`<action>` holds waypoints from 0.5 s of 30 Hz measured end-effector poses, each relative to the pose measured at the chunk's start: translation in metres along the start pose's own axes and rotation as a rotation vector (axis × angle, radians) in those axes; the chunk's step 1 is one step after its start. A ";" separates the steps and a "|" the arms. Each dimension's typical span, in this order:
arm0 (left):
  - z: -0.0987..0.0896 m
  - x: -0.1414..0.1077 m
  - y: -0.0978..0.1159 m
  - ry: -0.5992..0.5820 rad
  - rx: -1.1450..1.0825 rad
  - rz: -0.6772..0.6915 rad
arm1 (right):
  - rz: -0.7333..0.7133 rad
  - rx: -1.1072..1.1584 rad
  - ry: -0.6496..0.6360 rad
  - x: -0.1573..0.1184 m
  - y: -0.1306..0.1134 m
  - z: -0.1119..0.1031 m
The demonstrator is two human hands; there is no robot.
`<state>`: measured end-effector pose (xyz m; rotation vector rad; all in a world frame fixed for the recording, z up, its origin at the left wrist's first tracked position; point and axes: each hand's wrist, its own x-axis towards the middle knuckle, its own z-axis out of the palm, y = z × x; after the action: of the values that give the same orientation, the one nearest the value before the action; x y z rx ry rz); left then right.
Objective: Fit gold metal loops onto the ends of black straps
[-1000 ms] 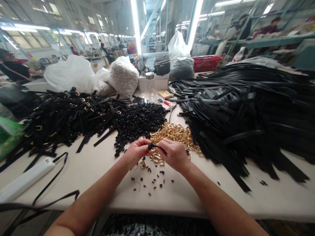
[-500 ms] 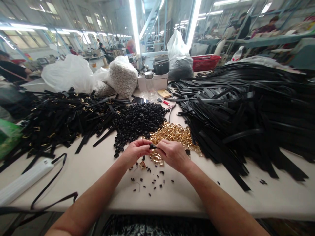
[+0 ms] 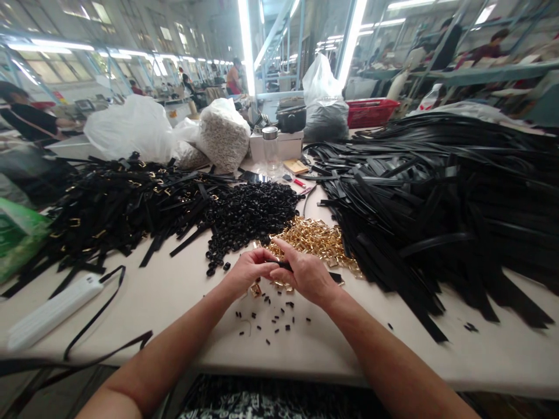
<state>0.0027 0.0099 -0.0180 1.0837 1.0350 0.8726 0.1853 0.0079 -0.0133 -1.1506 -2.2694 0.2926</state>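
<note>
A short black strap (image 3: 285, 265) runs between my hands just above the table. My left hand (image 3: 250, 270) pinches one end between thumb and fingertips. My right hand (image 3: 309, 274) is closed around the strap, its index finger stretched forward and its thumb near the left fingertips. The strap's other end sticks out past the right palm. Behind my hands lies a heap of gold buckles (image 3: 321, 238), and to its left a mound of small black loops (image 3: 253, 212). Tiny black pieces (image 3: 276, 319) are scattered in front of my hands.
Finished-looking black straps with gold buckles (image 3: 131, 203) pile up on the left, long black straps (image 3: 406, 221) on the right. A white power strip (image 3: 56, 314) with its cord lies front left. Behind stand filled plastic bags (image 3: 225, 134), a glass jar (image 3: 270, 152) and a red basket (image 3: 371, 113).
My right index finger has lifted and stretched forward, and the right hand sits further along the strap. The left hand keeps its pinch. The whole view has shifted slightly.
</note>
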 end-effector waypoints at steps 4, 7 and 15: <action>-0.004 0.000 0.006 0.022 0.140 0.099 | -0.090 -0.039 -0.002 0.000 0.004 0.001; -0.006 0.000 0.010 0.011 0.162 0.111 | -0.113 -0.119 -0.026 0.000 0.004 -0.002; -0.023 0.003 0.016 0.062 0.234 0.155 | -0.050 -0.179 0.025 0.004 0.010 -0.012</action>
<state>-0.0195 0.0233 -0.0062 1.3547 1.1361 0.9294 0.1973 0.0164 -0.0067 -1.1769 -2.3354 0.0552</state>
